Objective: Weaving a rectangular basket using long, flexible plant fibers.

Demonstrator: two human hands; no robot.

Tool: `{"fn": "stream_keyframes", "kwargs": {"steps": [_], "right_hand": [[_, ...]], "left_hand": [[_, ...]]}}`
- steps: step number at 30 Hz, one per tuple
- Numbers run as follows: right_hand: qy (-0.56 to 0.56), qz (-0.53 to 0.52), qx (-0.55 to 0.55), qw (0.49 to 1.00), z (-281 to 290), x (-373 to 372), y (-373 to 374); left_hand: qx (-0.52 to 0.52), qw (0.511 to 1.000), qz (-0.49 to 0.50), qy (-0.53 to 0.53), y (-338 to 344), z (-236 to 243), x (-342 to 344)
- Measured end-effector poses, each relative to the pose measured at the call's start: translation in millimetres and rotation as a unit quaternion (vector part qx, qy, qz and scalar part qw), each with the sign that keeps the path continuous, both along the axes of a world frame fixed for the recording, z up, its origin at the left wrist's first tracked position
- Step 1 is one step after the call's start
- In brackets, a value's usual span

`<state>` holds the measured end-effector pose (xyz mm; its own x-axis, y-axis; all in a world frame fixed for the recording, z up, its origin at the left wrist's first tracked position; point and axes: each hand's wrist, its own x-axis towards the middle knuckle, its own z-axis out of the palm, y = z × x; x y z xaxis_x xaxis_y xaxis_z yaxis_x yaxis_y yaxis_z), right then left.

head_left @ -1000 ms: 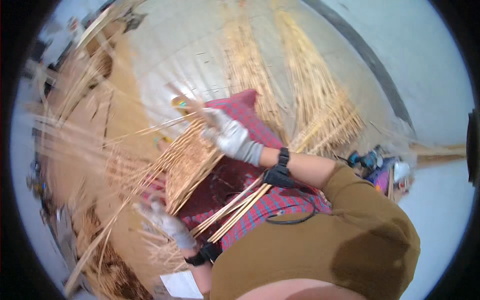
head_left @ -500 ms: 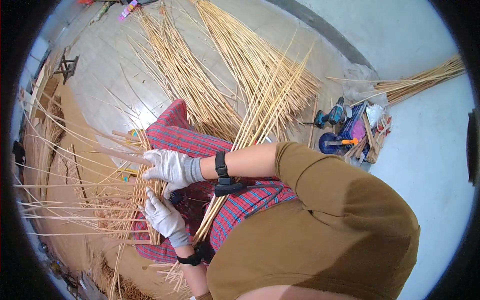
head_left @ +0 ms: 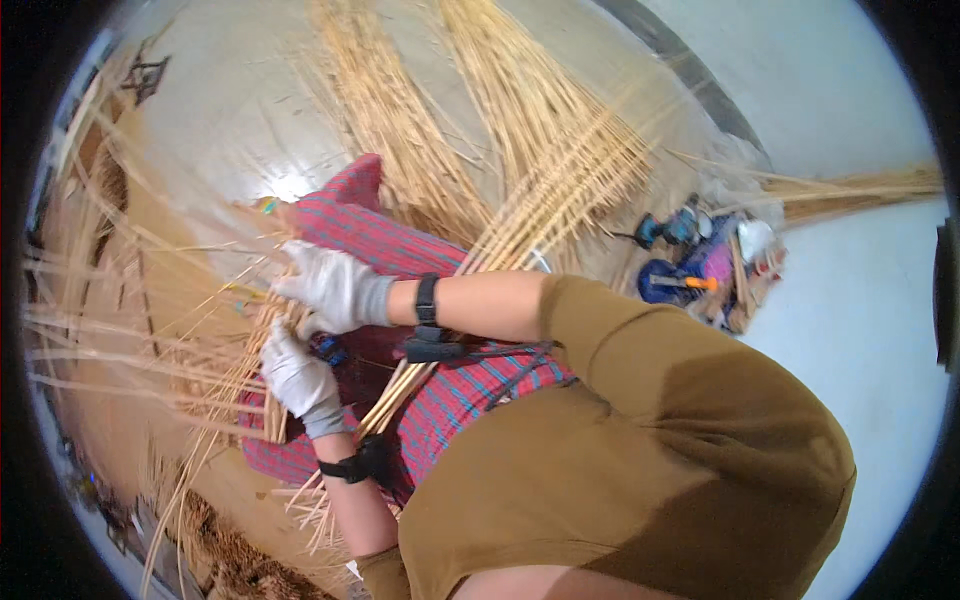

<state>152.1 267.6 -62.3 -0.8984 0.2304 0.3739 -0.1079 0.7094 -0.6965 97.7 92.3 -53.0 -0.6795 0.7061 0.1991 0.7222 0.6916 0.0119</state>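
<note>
Close against your lap, at left of centre, sits a woven piece (head_left: pixel 246 370) of pale tan canes, its rows packed tight beside your fingers. From its far side, long canes (head_left: pixel 120 365) fan out toward the left edge, blurred and loosely spread.

Your gloved left hand (head_left: pixel 300 378) lies along the near edge of the weave, fingers narrowed on it and seeming to hold it. Your gloved right hand (head_left: pixel 338 285) is just above, fingers bent in at the upper end; blur hides the tips, so you cannot tell whether they grip a strand. The two hands nearly meet.

To work this row well, let the left hand keep the edge firm against your lap while the right guides one strand at a time. Press each crossing down snugly, keep the tension even, and bend the cane gently, since a sharp fold may crack it. Keep the long ends apart so they do not snag.

Under your right forearm, a loose sheaf of canes (head_left: pixel 500 235) slants across your legs, which a red and blue plaid cloth (head_left: pixel 385 238) covers. Beyond it, two large cane bundles (head_left: pixel 385 110) lie on the pale floor. To the right, near the wall, are a blue and black power drill (head_left: pixel 672 228) and an orange-handled tool (head_left: pixel 700 284), well apart from your hands.
</note>
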Motion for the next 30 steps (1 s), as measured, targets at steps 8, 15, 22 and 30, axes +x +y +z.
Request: {"fn": "stream_keyframes", "kwargs": {"steps": [8,15,22,30], "right_hand": [[-0.018,0.042,0.077,0.996,25.7,13.3,17.2],[-0.122,0.021,0.078,0.989,57.2,21.4,-9.7],[-0.359,0.270,0.228,0.864,93.1,106.5,13.2],[-0.160,0.156,0.137,0.965,120.5,101.8,44.6]], "left_hand": [[0.137,0.981,-0.105,0.088,-7.6,81.5,-1.1],[-0.045,0.999,0.022,0.004,13.5,116.1,-52.5],[0.085,0.994,-0.043,0.057,-10.3,100.8,-34.4],[0.107,0.985,-0.064,-0.118,-74.1,128.2,40.4]]}}
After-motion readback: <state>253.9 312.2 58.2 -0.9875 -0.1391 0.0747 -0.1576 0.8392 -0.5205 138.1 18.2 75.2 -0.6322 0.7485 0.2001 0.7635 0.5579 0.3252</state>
